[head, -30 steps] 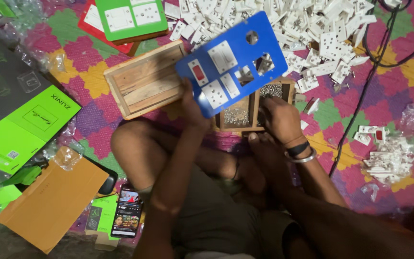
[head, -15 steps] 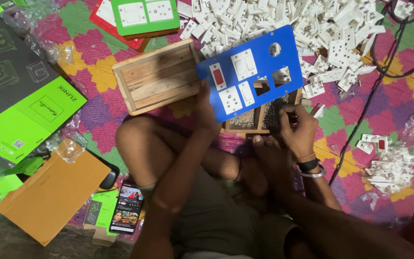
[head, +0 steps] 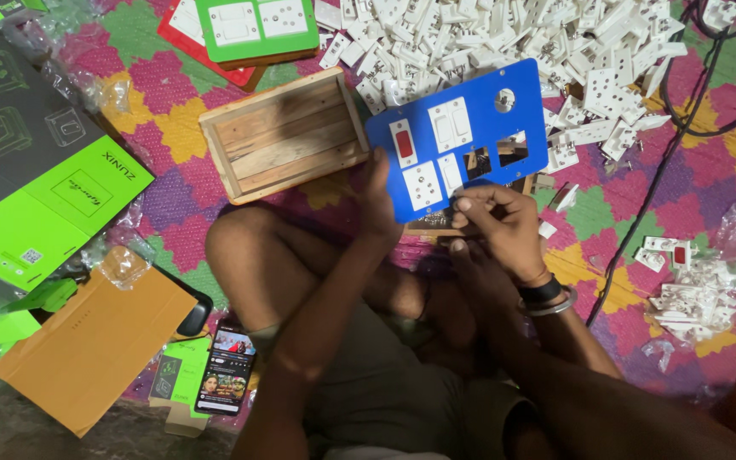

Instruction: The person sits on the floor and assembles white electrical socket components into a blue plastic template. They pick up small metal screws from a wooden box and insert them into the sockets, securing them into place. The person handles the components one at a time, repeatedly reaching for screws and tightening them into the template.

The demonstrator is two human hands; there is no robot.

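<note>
I see the blue panel [head: 470, 140] held tilted just right of the wooden box [head: 281, 135], over the patterned mat [head: 155, 153]. Left hand [head: 379, 198] grips the panel's lower left edge, fingers closed on it. Right hand [head: 497, 223] sits at the panel's bottom edge, fingertips [head: 463, 204] pinched together against it; can't tell if they hold a part. White switch pile [head: 504, 38] lies behind the panel, up-right of the box. Phone [head: 225, 377] lies well below the box.
</note>
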